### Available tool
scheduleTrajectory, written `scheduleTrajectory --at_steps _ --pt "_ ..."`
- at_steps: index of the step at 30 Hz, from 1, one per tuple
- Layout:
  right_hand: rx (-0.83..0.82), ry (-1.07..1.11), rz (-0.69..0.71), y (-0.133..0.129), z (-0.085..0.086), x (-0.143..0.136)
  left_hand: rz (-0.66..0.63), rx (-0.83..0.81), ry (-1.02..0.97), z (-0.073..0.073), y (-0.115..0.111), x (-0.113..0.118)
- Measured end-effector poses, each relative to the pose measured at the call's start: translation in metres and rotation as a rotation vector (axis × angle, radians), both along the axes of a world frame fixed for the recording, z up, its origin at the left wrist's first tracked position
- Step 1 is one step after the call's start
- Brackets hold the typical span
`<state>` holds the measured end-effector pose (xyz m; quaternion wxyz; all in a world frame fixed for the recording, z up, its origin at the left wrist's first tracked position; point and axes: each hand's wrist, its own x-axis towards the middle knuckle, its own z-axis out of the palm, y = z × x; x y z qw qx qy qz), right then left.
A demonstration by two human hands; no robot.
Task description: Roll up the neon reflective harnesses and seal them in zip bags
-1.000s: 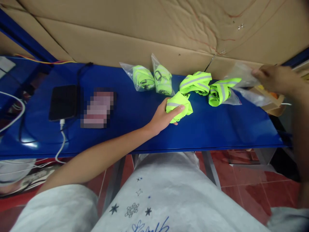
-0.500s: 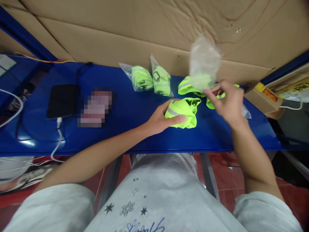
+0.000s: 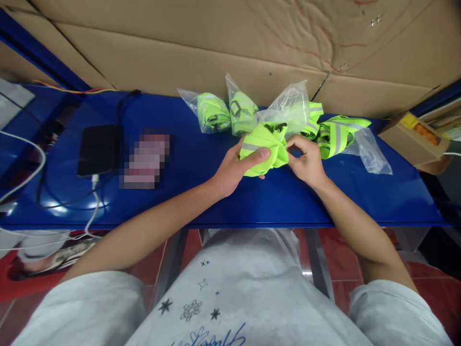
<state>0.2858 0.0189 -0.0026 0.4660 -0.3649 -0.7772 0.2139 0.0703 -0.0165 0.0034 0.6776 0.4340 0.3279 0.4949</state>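
Observation:
My left hand (image 3: 234, 168) is wrapped round a folded neon-yellow reflective strap bundle (image 3: 264, 149), thumb on top. Close against the bundle's right side, my right hand (image 3: 305, 158) pinches with thumb and index finger; the clear plastic bag (image 3: 290, 108) stands just behind, its lower part hidden by the bundle and fingers. What the pinch holds is too small to make out. Two bagged strap bundles, one (image 3: 213, 113) and another (image 3: 243, 113), stand at the back. Loose neon straps (image 3: 336, 137) lie to the right of my right hand, beside another clear bag (image 3: 372, 154).
On the blue table (image 3: 173, 206), a black phone-like device (image 3: 96, 150) with a white cable and a blurred pinkish item (image 3: 147, 161) lie to the left. An open cardboard box (image 3: 414, 144) sits at the right. A cardboard wall (image 3: 162, 57) rises behind.
My right hand has moved left and down, from holding the raised clear bag to beside the strap bundle. The bag is lower. The bundle in my left hand has shifted slightly up and left.

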Motion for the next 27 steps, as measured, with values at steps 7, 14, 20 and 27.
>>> scheduleTrajectory --at_steps 7,14,20,27 --pt "-0.087 0.072 -0.108 0.004 -0.007 -0.002 0.011 -0.002 0.043 0.0 0.011 -0.005" --pt "0.128 -0.126 -0.113 0.002 0.004 0.007 -0.05 0.024 0.083 -0.012 0.017 -0.007" --pt "0.056 -0.127 -0.108 0.001 0.002 0.007 -0.12 0.013 0.078 -0.015 0.018 -0.008" --pt "0.113 0.006 -0.212 -0.007 0.008 0.003 -0.22 -0.038 0.289 -0.007 0.011 -0.004"
